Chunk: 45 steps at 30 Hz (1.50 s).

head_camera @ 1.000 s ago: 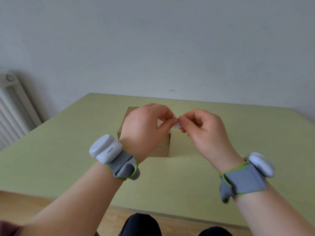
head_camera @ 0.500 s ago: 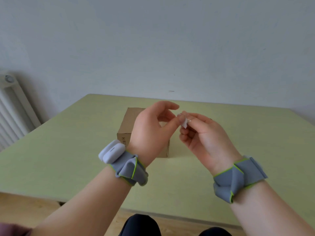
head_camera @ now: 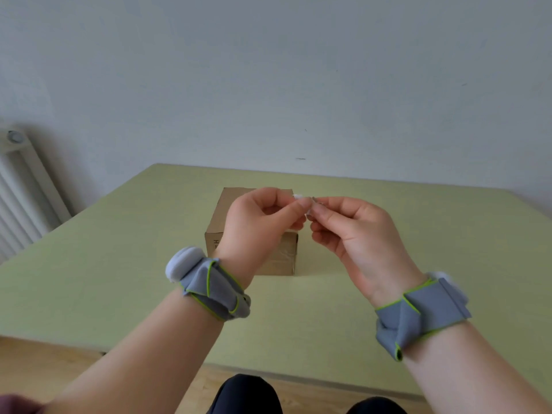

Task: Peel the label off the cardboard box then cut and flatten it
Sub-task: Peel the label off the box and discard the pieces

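A small brown cardboard box [head_camera: 284, 254] stands on the pale green table [head_camera: 119, 264], mostly hidden behind my left hand. Both hands are raised above the box and apart from it. My left hand [head_camera: 260, 225] and my right hand [head_camera: 349, 231] meet fingertip to fingertip and pinch a tiny crumpled white label scrap [head_camera: 299, 197] between them. Shiny tape shows on the box's near face.
A white radiator [head_camera: 21, 192] stands against the wall at the far left. The table's near edge [head_camera: 298, 375] runs just above my dark-clothed knees. Grey wrist straps with white sensors sit on both wrists.
Both hands have risen a little and turned palm-inward. The left hand's fingers, spread half a second ago, have curled back onto the white scrap with the right hand's fingertips.
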Each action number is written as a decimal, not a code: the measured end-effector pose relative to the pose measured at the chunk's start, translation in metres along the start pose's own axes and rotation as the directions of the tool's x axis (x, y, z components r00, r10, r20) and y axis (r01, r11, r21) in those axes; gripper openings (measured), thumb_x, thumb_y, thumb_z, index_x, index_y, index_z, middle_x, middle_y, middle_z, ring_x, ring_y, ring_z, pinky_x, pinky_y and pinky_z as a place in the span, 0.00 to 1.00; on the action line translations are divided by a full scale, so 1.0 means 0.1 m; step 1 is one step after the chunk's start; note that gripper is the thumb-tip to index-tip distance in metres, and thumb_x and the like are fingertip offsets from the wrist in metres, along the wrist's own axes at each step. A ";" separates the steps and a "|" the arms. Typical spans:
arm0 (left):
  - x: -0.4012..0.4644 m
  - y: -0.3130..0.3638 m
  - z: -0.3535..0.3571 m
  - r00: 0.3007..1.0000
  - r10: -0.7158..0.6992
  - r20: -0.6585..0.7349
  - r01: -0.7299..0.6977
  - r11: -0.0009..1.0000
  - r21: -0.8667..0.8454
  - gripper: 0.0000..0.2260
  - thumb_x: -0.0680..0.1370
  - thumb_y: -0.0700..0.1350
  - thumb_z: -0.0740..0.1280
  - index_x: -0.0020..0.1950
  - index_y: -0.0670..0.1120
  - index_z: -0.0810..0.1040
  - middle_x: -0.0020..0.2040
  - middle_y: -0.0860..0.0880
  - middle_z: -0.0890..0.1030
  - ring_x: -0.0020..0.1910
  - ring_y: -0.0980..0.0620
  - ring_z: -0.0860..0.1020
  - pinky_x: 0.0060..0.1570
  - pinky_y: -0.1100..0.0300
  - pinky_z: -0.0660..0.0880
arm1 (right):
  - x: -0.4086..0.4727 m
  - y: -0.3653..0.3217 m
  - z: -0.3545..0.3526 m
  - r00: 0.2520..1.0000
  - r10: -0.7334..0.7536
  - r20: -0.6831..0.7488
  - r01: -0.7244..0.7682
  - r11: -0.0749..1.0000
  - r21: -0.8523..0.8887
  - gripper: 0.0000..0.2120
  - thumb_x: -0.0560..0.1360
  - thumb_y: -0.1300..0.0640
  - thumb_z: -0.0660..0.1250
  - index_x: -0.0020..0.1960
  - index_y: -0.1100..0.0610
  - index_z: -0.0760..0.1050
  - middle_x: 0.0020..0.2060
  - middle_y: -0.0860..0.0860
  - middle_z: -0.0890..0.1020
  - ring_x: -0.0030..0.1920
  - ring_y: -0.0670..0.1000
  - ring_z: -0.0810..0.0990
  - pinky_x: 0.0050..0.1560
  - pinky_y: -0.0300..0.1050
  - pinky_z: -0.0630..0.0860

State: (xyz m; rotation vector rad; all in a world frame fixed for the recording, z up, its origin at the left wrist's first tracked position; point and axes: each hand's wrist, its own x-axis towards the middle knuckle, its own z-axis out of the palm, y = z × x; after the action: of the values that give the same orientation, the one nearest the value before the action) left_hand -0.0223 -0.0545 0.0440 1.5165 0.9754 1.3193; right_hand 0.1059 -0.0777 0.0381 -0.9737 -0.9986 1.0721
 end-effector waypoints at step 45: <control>0.00 0.12 -0.07 0.928 0.311 0.202 -0.358 0.605 0.711 0.04 0.75 0.47 0.66 0.41 0.52 0.76 0.41 0.53 0.77 0.40 0.53 0.77 0.43 0.53 0.76 | -0.04 -0.01 -0.04 0.996 -0.073 0.048 0.081 0.977 -0.198 0.08 0.72 0.58 0.68 0.35 0.57 0.81 0.29 0.50 0.82 0.31 0.46 0.77 0.33 0.37 0.75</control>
State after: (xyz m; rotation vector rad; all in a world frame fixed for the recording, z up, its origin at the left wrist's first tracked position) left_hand -0.0293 -0.0573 0.0558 2.4586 1.3286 1.1554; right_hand 0.1097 -0.0824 0.0374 -1.0701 -1.1857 0.9432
